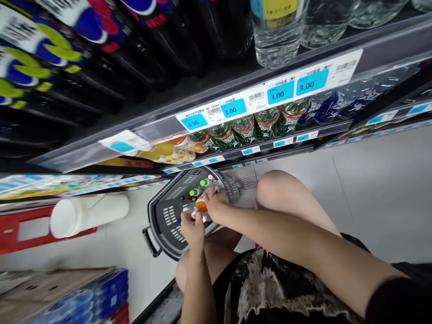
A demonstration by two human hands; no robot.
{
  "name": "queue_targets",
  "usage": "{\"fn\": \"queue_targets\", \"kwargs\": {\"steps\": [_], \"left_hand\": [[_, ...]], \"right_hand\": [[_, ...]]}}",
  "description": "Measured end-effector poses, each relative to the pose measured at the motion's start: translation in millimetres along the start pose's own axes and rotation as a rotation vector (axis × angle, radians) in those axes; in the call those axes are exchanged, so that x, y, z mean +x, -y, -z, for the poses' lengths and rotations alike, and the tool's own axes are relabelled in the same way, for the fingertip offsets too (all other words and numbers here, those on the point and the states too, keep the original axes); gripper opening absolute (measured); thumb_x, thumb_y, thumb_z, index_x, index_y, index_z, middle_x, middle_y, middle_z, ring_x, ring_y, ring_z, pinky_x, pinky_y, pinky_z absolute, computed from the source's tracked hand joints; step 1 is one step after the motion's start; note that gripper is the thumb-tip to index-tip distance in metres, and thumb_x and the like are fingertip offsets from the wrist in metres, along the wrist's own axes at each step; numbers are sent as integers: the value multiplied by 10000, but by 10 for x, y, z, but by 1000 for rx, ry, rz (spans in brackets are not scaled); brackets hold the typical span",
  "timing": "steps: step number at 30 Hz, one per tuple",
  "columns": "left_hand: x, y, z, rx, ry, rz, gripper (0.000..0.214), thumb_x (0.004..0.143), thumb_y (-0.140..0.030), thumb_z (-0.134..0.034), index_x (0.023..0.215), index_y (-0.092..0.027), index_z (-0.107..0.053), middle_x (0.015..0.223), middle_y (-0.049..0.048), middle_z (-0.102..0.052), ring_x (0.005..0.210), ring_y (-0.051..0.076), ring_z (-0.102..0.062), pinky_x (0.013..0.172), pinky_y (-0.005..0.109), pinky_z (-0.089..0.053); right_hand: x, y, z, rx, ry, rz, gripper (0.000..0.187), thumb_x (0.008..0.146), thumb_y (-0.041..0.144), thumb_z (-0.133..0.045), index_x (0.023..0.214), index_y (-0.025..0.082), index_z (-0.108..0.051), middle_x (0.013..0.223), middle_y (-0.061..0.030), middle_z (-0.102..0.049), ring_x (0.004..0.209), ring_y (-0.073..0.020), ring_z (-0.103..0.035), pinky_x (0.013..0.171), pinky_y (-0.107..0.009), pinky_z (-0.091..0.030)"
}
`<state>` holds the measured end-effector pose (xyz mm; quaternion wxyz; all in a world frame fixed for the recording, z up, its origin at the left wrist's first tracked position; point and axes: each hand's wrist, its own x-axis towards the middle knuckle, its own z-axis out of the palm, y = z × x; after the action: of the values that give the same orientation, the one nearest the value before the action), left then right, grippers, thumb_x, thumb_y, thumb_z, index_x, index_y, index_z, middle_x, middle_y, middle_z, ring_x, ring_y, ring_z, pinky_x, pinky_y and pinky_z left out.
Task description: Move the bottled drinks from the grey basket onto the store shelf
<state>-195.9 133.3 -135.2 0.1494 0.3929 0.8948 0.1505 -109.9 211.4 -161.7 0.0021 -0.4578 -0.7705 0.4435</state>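
A dark grey shopping basket (158,198) stands on the floor in front of my knees, with several bottles inside. My right hand (218,206) reaches in and is closed around a white bottle with an orange label (201,206). Beside it, my left hand (193,228) has its thumb and fingers pinched at a small white bottle cap (195,213). Whether that cap belongs to the same bottle, I cannot tell. Two bright green bottle caps (203,182) show behind my hands. The lower parts of the bottles are hidden.
Store shelves with price tags (232,109) overhang the basket. Dark cola bottles (135,54) and clear water bottles (276,40) fill the upper shelf, green bottles (243,128) a lower one. A white bucket (87,213) and blue-wrapped packs (111,292) are on the left.
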Motion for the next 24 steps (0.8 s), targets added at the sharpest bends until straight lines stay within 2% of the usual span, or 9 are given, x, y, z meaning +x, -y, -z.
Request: {"fn": "queue_targets", "kwargs": {"steps": [3,6,8,10,13,17,19,21,24], "left_hand": [[-207,-31,458,-154,-180,-22,229,844,-398,-610,848,-170,-590,702,-1,-611,645,173,-591,616,278,-451],[-480,-224,883,-326,-318,-143,284,836,-455,-603,819,-172,-577,661,-18,-584,544,135,-525,545,248,-426],[-647,-377,1062,-350,-391,-284,320,849,-476,-624,867,-157,-623,696,-4,-609,543,121,-520,549,244,-427],[-775,-504,1141,-432,-406,-400,378,907,-506,-566,952,-142,-660,712,9,-612,543,113,-510,540,239,-416],[-901,-605,1130,-652,-322,-370,451,961,-527,-475,1048,-127,-665,819,49,-634,633,123,-539,522,221,-393],[-1113,-644,1017,-725,-135,-263,460,945,-547,-529,1150,-153,-647,1166,119,-658,1003,205,-625,746,268,-501],[-1279,-671,937,-752,2,-274,490,930,-541,-576,1263,-181,-585,1301,127,-611,1144,239,-609,902,324,-516],[-1451,-716,850,-769,167,-283,599,894,-517,-652,1378,-209,-481,1413,135,-541,1227,252,-585,1006,364,-497],[-1628,-803,748,-745,341,-251,736,832,-493,-732,1420,-196,-403,1426,157,-538,1245,263,-590,1045,386,-488]], "right_hand": [[-312,147,332,-76,-37,252,763,680,211,-875,1362,145,-540,1636,-234,-229,1272,-434,-551,1008,-584,-472],[-645,302,586,-29,-164,596,512,805,312,-780,1245,177,-556,1523,-152,-464,1242,-303,-588,1011,-458,-493],[-862,366,673,80,-235,640,436,819,346,-742,1187,189,-569,1284,-101,-658,1130,-268,-650,934,-385,-517],[-1062,373,707,218,-302,508,481,759,438,-776,1145,211,-603,1091,-67,-728,1003,-271,-692,834,-350,-521],[-1277,284,732,483,-373,253,555,637,554,-838,1032,194,-688,919,-68,-748,855,-265,-701,763,-335,-498],[-1340,126,823,1104,-333,292,466,663,581,-802,823,160,-682,818,-47,-722,750,-195,-665,691,-281,-496],[-1316,70,893,1451,-203,278,521,679,659,-747,779,161,-636,719,-40,-690,658,-186,-644,624,-281,-515],[-1295,25,966,1710,29,212,624,717,784,-620,777,164,-617,652,-59,-672,585,-198,-635,553,-302,-533],[-1290,-26,1054,1891,239,160,784,806,885,-348,834,157,-639,650,-101,-688,548,-216,-646,471,-312,-529]]}}
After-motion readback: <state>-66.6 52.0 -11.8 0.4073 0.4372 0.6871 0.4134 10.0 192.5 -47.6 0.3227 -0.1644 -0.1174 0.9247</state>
